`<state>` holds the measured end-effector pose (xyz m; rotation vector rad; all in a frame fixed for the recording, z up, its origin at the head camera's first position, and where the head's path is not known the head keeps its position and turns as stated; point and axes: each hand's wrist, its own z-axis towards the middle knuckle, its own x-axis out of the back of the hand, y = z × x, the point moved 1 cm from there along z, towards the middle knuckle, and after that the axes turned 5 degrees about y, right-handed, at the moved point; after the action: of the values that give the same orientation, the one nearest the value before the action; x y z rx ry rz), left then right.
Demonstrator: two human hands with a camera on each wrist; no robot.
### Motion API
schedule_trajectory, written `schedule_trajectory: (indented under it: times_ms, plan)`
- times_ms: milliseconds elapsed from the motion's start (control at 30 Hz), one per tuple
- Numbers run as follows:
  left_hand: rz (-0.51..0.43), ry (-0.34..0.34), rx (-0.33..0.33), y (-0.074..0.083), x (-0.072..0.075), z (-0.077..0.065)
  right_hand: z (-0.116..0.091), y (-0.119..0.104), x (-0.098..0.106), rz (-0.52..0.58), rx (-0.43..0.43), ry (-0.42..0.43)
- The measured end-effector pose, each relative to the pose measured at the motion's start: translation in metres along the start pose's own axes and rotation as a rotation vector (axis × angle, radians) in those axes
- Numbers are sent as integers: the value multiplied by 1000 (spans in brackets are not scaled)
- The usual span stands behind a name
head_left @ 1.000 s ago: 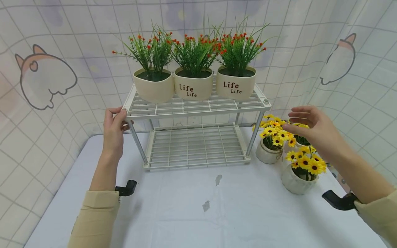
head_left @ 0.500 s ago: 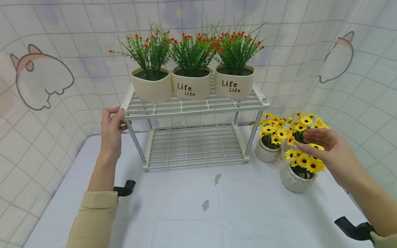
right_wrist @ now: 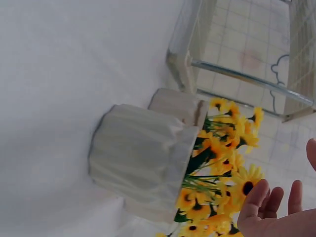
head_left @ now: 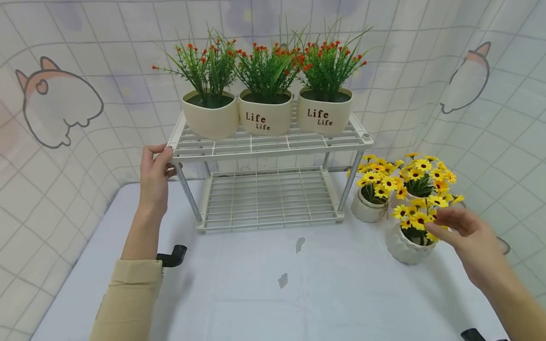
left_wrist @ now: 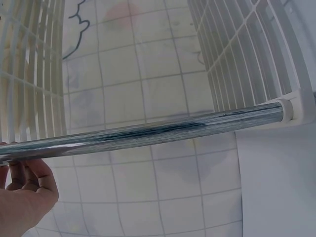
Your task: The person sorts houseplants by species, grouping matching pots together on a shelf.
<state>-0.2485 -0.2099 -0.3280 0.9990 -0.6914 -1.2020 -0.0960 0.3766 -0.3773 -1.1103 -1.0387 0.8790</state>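
My left hand [head_left: 154,182] grips the front left corner of the white two-tier rack [head_left: 264,154], thumb on top and fingers curled under the upper shelf. In the left wrist view, that hand [left_wrist: 27,195] is at the top end of the metal post [left_wrist: 148,134]. On the right, my right hand [head_left: 475,241] hovers beside the front pot of yellow flowers [head_left: 409,247], its fingers loosely bent and holding nothing. The right wrist view has this white pot [right_wrist: 140,153] large, with the fingertips close to the blossoms; whether they touch cannot be told.
Three cream pots with red-flowered plants [head_left: 265,113] stand in a row on the upper shelf. The lower shelf [head_left: 268,199] is bare mesh. Two more yellow-flower pots, one by the rack's right post [head_left: 368,207] and one behind [head_left: 420,182], crowd the front pot. A patterned curtain [head_left: 128,94] backs the table.
My right hand has come down and toward me, from above the back yellow-flower pots to the right side of the front one. The left hand keeps its grip on the rack.
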Motion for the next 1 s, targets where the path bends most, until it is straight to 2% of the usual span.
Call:
schedule_trajectory:
  times_ms: [133,333,433,500,567,700,767,867,1000]
  plan:
    - [-8,-1,-2,0,0,0,-5,12,4,114,-32,64]
    - [-7,-4,-3,-1,0,2,-10,32,5,187,-125,128]
    - [-3,-1,-2,-1,1,1,-11,42,6,299,-186,98]
    - [0,2,-5,-1,1,1,-10,47,4,327,-259,98]
    - [-8,1,-4,-2,1,1,-9,51,2,302,-334,105]
    - [-12,-5,-11,-2,0,2,-5,56,-6,84,-472,179]
    - [-9,-7,-13,-3,0,2,-3,57,-11,14,-521,208]
    - [-3,-7,-15,-3,0,2,0,60,-19,0,-559,241]
    - [1,-8,-14,-2,1,1,8,81,-24,-7,-555,230]
